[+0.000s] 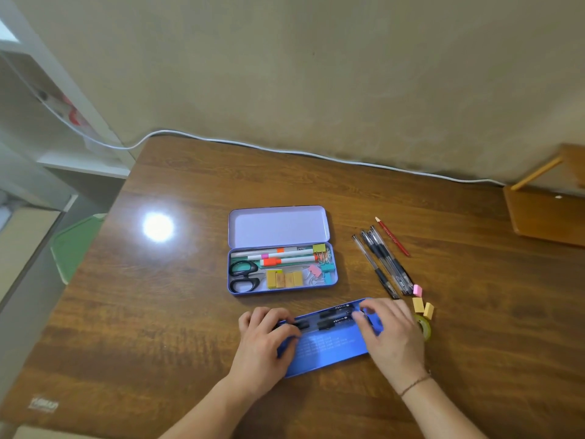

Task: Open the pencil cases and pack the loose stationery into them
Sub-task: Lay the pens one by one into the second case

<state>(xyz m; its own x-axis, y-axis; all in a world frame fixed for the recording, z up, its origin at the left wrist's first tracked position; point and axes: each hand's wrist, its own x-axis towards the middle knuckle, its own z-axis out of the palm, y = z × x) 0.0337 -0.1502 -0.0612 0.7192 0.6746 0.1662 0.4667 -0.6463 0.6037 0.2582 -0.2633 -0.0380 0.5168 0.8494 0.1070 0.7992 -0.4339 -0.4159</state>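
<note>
Bare worktop (164, 296) lies left of the lilac tin (281, 267); to the right, pens (381, 264), erasers (422, 304) and tape roll (424, 326) crowd the way.

A dark wood-grain table (164, 312) carries everything. Near its centre lies an open lilac tin case (278, 226); at six o'clock from it, an open blue case (329, 346). At three o'clock lie clear pens (380, 264) beside a red pencil (392, 236), then small erasers (422, 305) and what may be a tape roll (424, 326). A white cable (285, 150) runs along the twelve o'clock edge.
</note>
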